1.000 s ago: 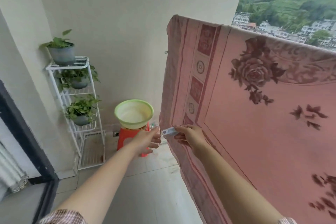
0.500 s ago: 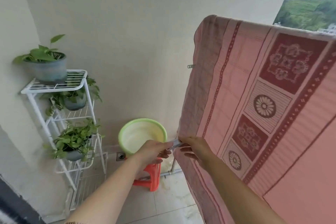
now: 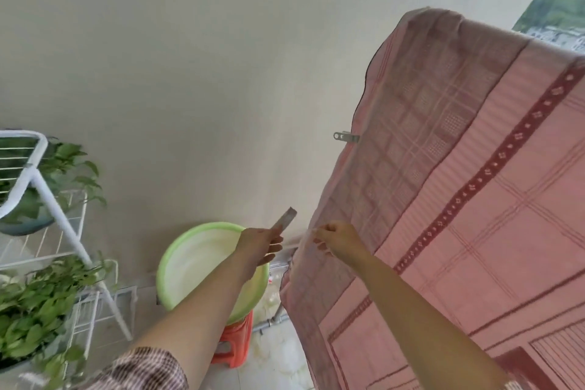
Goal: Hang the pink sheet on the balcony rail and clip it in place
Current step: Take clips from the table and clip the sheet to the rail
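The pink patterned sheet [image 3: 459, 187] hangs over a high rail on the right, and its left edge falls down the middle of the view. A metal clip [image 3: 345, 137] is fixed on that edge, higher up. My left hand [image 3: 261, 244] holds a second grey clip [image 3: 285, 219], which points up and right, just left of the sheet's edge. My right hand [image 3: 338, 239] pinches the sheet's edge at about the same height. The rail itself is hidden under the cloth.
A green basin [image 3: 196, 266] sits on an orange stool [image 3: 234, 342] below my hands. A white wire rack [image 3: 57, 222] with potted plants [image 3: 28, 307] stands at the left. A plain wall fills the background, and hills show at the top right.
I have moved closer and the view has tilted up. My left hand has drawn the clip away from the sheet's edge and raised it, while my right hand stays on the edge.
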